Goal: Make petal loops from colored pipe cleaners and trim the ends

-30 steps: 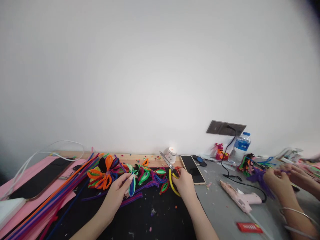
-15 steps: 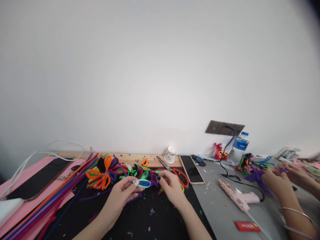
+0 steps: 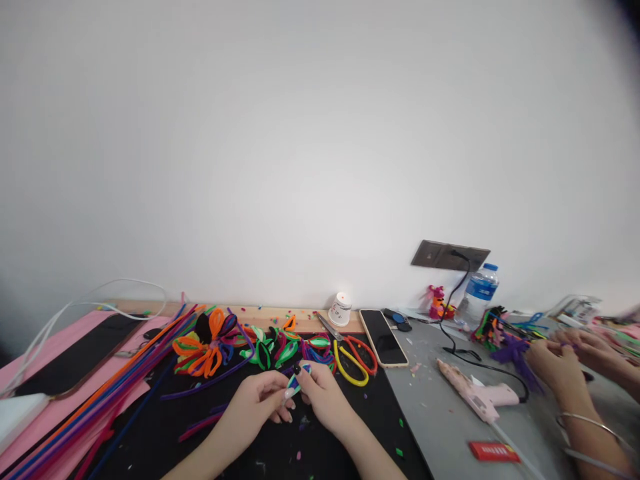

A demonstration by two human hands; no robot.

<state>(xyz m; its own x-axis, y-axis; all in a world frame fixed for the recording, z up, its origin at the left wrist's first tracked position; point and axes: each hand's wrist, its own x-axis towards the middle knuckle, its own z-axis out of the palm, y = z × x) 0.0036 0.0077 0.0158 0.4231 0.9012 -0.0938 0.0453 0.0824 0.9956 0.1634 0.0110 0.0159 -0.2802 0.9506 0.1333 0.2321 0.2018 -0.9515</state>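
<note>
Both hands meet low at centre over the black mat (image 3: 250, 453) on the tabletop (image 3: 440, 413). The left hand (image 3: 255, 407) and right hand (image 3: 323, 400) each close their fingers on a small pipe-cleaner petal (image 3: 296, 381), a blue and green loop pinched between them just above the mat. The petal is judged light, fuzzy and easily bent, with a thin wire core that keeps whatever shape it is given; the best hold is at its pointed ends, where the wire is twisted, not across the soft loop. Beyond the hands lie finished petals and an orange flower (image 3: 205, 347), with scissors (image 3: 350, 353) just right of them and a phone (image 3: 383, 338) further right. A pink glue gun (image 3: 475, 393) and a water bottle (image 3: 480, 290) stand right, near another person's hands (image 3: 560, 360). Long pipe cleaners (image 3: 100, 393) lie left. No label or writing is legible; the red packet (image 3: 493, 452) is too blurred to read.
</note>
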